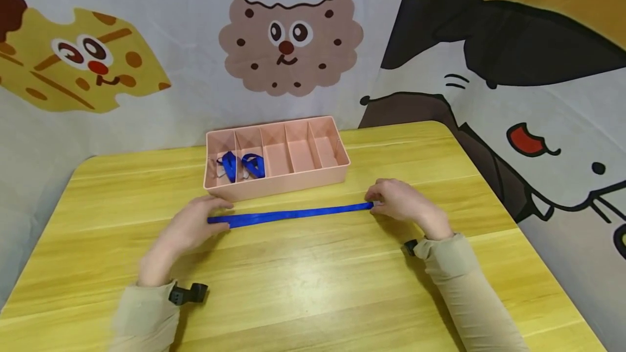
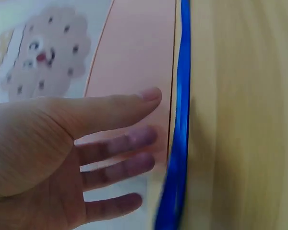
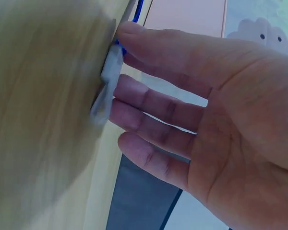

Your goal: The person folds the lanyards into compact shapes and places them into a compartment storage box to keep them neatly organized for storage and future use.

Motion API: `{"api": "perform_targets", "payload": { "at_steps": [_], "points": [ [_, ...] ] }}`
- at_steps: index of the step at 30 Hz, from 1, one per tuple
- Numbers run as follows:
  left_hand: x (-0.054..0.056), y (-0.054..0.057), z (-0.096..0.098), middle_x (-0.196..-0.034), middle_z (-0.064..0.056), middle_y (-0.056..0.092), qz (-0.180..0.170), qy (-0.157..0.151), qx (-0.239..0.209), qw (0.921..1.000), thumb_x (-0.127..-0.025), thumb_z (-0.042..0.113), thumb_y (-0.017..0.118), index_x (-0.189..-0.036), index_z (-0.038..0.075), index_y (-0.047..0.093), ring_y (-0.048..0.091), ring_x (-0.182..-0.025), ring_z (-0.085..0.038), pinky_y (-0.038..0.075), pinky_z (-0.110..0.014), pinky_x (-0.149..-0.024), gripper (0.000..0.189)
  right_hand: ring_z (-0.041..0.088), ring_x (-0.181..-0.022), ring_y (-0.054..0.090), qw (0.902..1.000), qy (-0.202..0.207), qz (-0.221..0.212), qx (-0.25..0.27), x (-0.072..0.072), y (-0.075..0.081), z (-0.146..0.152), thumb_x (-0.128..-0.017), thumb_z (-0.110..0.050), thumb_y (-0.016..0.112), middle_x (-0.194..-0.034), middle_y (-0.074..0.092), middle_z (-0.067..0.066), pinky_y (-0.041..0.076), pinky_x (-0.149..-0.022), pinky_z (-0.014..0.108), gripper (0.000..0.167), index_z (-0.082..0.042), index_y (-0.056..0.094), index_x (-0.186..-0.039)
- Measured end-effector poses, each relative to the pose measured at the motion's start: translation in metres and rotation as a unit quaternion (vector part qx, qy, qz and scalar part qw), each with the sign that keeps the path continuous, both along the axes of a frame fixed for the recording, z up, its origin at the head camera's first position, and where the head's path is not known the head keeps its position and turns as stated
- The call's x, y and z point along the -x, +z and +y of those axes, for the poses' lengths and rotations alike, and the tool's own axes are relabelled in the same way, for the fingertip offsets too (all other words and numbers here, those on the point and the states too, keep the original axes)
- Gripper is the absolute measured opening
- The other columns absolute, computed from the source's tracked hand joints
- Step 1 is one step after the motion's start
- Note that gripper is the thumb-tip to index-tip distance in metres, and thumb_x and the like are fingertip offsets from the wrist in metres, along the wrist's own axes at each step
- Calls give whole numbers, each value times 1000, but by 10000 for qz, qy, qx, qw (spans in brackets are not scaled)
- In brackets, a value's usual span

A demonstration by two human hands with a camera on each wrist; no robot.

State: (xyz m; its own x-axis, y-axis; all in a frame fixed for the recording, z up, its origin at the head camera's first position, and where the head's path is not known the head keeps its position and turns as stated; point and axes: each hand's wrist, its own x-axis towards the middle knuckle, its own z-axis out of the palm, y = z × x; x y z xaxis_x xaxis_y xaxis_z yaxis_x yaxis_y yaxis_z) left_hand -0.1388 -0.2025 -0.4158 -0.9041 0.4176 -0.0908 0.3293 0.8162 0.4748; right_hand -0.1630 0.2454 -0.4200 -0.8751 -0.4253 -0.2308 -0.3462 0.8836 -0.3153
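A blue lanyard (image 1: 293,214) lies stretched from left to right on the table, in front of the pink box. At its left end is my left hand (image 1: 193,224); in the left wrist view its thumb and fingers (image 2: 117,112) are spread and extended beside the strap, with a gap between. My right hand (image 1: 406,202) pinches the lanyard's right end between thumb and forefinger. A pale grey clip (image 3: 113,64) hangs at that end in the right wrist view, next to the other, loosely bent fingers (image 3: 144,103).
The pink box (image 1: 305,177) has several compartments in a row and stands at the table's back. Folded blue lanyards (image 1: 228,166) lie in its two leftmost compartments. A printed cloth (image 1: 186,69) hangs behind the wooden table (image 1: 303,292).
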Motion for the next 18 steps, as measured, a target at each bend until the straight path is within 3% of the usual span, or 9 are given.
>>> {"api": "perform_targets", "payload": {
  "at_steps": [6, 13, 18],
  "points": [
    [-7, 3, 44, -128, -13, 75, 147, -310, -2, 9994, -96, 16, 76, -126, 7, 74, 69, -122, -38, 56, -58, -104, 31, 21, -91, 67, 9981, 452, 398, 88, -1, -1, -18, -92, -15, 82, -100, 72, 7, 59, -87, 43, 19, -8, 79, -109],
    [-1, -16, 72, -134, -15, 71, 272, -458, 39, 9986, -99, 17, 74, -130, 7, 72, 65, -129, -38, 52, -56, -111, 33, 17, -86, 67, 9958, 643, 649, 87, -3, -4, -31, -91, -12, 82, -95, 73, 3, 59, -82, 39, 10, -10, 78, -99],
    [3, -21, 94, -134, -15, 70, 390, -474, 130, 9980, -99, 23, 74, -131, 8, 72, 64, -129, -37, 52, -54, -112, 35, 13, -75, 57, 9971, 573, 487, 149, -3, -5, -33, -90, -7, 82, -83, 70, 1, 47, -68, 29, 7, -11, 76, -92]
  ]
}}
